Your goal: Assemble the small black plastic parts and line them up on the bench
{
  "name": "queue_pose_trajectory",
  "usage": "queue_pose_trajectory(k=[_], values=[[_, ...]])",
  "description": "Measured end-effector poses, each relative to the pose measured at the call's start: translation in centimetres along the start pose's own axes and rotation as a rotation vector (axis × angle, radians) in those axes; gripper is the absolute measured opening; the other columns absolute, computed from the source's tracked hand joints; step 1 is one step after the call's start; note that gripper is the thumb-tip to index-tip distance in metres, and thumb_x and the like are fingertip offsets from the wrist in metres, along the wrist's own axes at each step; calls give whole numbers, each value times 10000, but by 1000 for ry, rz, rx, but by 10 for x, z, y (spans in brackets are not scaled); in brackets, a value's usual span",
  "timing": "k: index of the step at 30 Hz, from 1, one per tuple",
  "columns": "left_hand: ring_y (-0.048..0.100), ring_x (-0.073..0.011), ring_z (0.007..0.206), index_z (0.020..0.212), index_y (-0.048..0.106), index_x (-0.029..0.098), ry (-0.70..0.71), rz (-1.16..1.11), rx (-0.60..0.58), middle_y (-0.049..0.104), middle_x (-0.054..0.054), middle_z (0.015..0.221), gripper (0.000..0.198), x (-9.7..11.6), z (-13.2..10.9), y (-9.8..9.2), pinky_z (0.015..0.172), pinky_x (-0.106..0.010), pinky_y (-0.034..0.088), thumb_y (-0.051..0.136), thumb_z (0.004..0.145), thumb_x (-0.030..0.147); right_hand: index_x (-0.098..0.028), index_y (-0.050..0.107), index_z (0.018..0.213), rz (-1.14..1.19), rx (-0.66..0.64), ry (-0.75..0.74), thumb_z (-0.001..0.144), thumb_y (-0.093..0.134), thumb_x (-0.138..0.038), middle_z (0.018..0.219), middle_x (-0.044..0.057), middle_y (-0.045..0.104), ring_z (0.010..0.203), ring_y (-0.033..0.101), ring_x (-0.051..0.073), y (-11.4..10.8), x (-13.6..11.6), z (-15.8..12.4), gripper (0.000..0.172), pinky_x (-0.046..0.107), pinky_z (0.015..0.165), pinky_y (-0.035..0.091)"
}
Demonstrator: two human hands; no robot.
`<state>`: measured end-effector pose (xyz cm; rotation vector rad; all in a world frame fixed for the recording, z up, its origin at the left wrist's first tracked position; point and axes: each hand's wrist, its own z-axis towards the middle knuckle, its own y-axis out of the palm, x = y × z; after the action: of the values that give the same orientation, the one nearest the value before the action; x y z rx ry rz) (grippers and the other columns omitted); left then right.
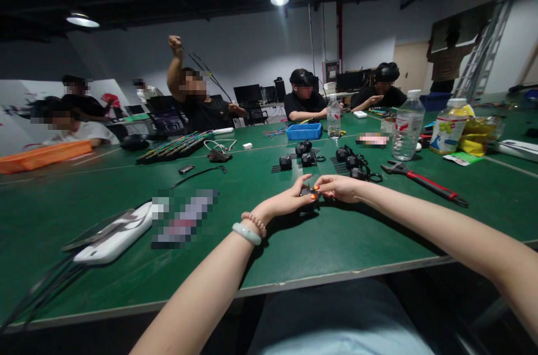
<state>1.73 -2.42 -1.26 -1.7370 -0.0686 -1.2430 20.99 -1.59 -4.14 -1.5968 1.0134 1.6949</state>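
Observation:
Both of my hands meet over the green table, near its front middle. My left hand (290,198) is closed round a small black part (310,204), thumb and fingers on either side of it. From the right, my right hand (338,188) pinches at the top of the same part; its fingertips partly cover it. What exactly the part is I cannot make out. Just beyond lie similar black parts (308,158) in one group and more black parts (352,162) in another, with thin black strips under them. A black ring (375,177) lies beside the second group.
An adjustable wrench (426,181) with red-black handle lies right. Water bottles (407,128), a juice bottle (449,126) and a blue tray (304,131) stand farther back. At left are a white power bank (115,237), a blurred-out phone-like object (185,220) and cables. Several people sit across.

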Motion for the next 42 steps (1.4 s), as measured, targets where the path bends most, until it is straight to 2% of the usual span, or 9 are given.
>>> queue_pose_trajectory(k=[5, 11, 16, 22, 42], values=[[380, -187, 1081, 1284, 101, 234, 0, -7, 0, 371, -79, 1210, 684, 1, -1, 0, 941, -350, 258, 457, 732, 428, -147, 545, 732, 21, -31, 24, 590, 669, -248, 585, -37, 523, 471, 399, 31, -1, -1, 0, 214, 177, 435, 240], [380, -193, 1079, 1285, 105, 230, -6, -9, 0, 378, -85, 1204, 687, 3, -2, 0, 941, -359, 254, 463, 731, 423, -145, 540, 746, 35, -28, 44, 601, 666, -236, 579, -44, 498, 479, 410, 29, 1, -2, -1, 213, 168, 435, 260], [393, -184, 1055, 1285, 101, 220, -1, -22, -5, 401, -82, 1179, 680, 8, -3, 1, 934, -356, 263, 455, 738, 416, -150, 523, 788, 72, -66, 42, 609, 665, -236, 692, -27, 512, 542, 444, 29, -3, 0, -1, 244, 163, 491, 322], [433, -181, 985, 1290, 82, 214, -19, -13, -6, 441, -81, 1101, 697, 7, -2, 1, 902, -361, 295, 451, 739, 428, -161, 517, 841, -22, -123, 56, 579, 687, -199, 795, -15, 499, 607, 460, 41, -6, -2, -5, 314, 173, 523, 338], [445, -167, 937, 1284, 97, 237, -19, -14, 5, 447, -71, 1054, 691, 0, 0, 0, 891, -368, 297, 467, 731, 421, -139, 509, 779, -62, -94, 34, 577, 677, -180, 715, -25, 489, 580, 441, 42, -3, 1, -2, 266, 190, 541, 300]])
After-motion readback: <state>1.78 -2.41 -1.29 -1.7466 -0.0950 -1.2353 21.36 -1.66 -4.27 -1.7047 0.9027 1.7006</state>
